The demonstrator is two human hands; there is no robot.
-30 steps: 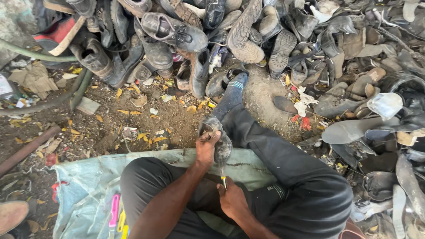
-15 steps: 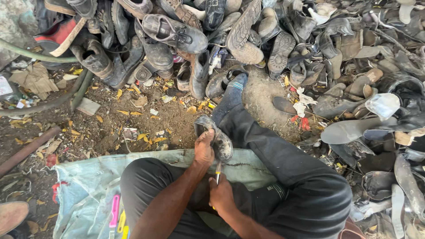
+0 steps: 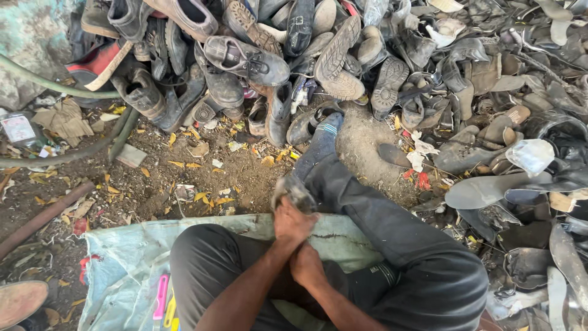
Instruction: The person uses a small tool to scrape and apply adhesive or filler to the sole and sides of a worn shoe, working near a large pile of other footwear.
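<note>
Clamped over the near end of a worn grey shoe (image 3: pixel 294 191), the left hand (image 3: pixel 293 224) had its grip closed on it, fingers wrapped over the top so that only the toe end showed beyond the knuckles. The right hand (image 3: pixel 306 266) sat just behind and below the left, touching its wrist side, curled in a fist; whether its grip held anything could not be told, since the left hand and forearm hid the palm.

The shoe rested against the person's outstretched leg in dark trousers (image 3: pixel 392 227), near the far edge of a pale green sack (image 3: pixel 122 257) spread on the dirt ground (image 3: pixel 184 178). The person sat on that sack, one knee bent up at its middle. At the sack's near left corner lay a pink-handled tool (image 3: pixel 160 297) with a yellow one (image 3: pixel 170 311) just beside it.

Beyond the sack's far edge the ground was strewn with yellow leaves and scraps. Past that rose a heap of old shoes and boots (image 3: pixel 257 61), mostly black and grey, some sole-up. To the right of the leg lay loose soles (image 3: pixel 484 190) and torn uppers, piled thick. A green hose (image 3: pixel 55 86) curved across the ground at far left, and a brown shoe toe (image 3: pixel 18 300) showed at the near left corner of the view.
</note>
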